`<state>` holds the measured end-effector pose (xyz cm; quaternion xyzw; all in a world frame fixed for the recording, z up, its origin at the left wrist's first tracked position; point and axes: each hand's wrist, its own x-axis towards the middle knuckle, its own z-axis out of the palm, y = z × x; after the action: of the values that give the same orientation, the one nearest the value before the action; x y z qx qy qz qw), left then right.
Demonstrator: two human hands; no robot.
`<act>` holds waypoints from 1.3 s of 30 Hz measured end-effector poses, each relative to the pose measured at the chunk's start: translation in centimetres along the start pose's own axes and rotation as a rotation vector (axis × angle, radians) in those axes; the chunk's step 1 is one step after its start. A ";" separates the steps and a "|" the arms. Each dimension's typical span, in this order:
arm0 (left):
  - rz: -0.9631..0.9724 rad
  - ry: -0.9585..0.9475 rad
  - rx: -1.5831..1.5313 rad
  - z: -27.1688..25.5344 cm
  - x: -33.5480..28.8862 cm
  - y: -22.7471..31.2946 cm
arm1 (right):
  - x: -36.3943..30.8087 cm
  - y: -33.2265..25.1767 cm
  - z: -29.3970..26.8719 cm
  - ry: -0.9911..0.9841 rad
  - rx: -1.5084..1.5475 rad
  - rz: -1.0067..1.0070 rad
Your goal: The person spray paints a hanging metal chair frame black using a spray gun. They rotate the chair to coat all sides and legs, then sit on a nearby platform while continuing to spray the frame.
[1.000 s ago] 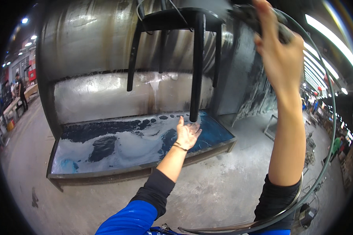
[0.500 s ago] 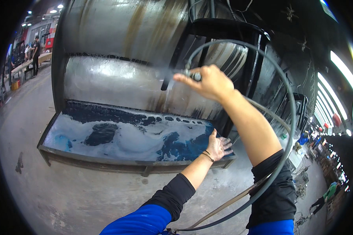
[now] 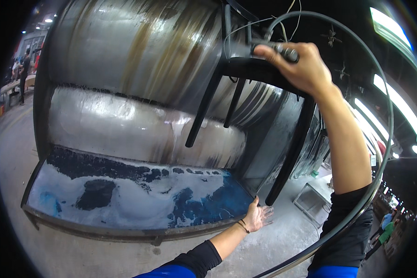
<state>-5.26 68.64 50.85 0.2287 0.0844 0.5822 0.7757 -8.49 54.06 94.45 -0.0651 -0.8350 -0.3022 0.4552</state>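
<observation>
My right hand (image 3: 308,69) is raised at the upper right, its fingers wrapped round a spray gun (image 3: 288,53) with a hose (image 3: 363,44) attached. The gun, partly hidden by the hand, is in front of a black chair (image 3: 259,72) just above its seat. Pale mist shows at the nozzle. The chair appears suspended, its legs pointing down; how it is held is not visible. Lower down, my left hand (image 3: 257,217) is open, fingers spread and palm dusty, just below the tip of one chair leg (image 3: 289,155). It holds nothing.
Behind the chair stands a stained metal spray-booth wall (image 3: 125,51). Below it lies a trough (image 3: 111,234) of dark blue liquid with white foam. The hose loops down past my right arm. A metal frame (image 3: 312,204) stands on the floor at right. Other people are far off on both sides.
My right hand has moved up and right with the spray gun, to the chair's seat. The chair hangs lower in view, more of its legs showing. My left hand stays open.
</observation>
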 end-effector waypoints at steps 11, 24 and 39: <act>-0.115 -0.016 -0.051 -4.3 -1.1 5.7 | 8.7 4.6 -0.2 0.031 -0.422 0.033; -0.102 0.110 -0.108 -5.7 -3.4 10.2 | 15.3 4.2 0.6 0.641 0.414 -0.101; -0.140 0.168 -0.182 -6.3 1.9 8.9 | 18.6 8.7 2.0 0.399 -0.151 0.120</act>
<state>-14.88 74.01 49.65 0.1011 0.1116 0.5489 0.8222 -17.33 59.09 112.35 -0.0874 -0.6980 -0.3429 0.6225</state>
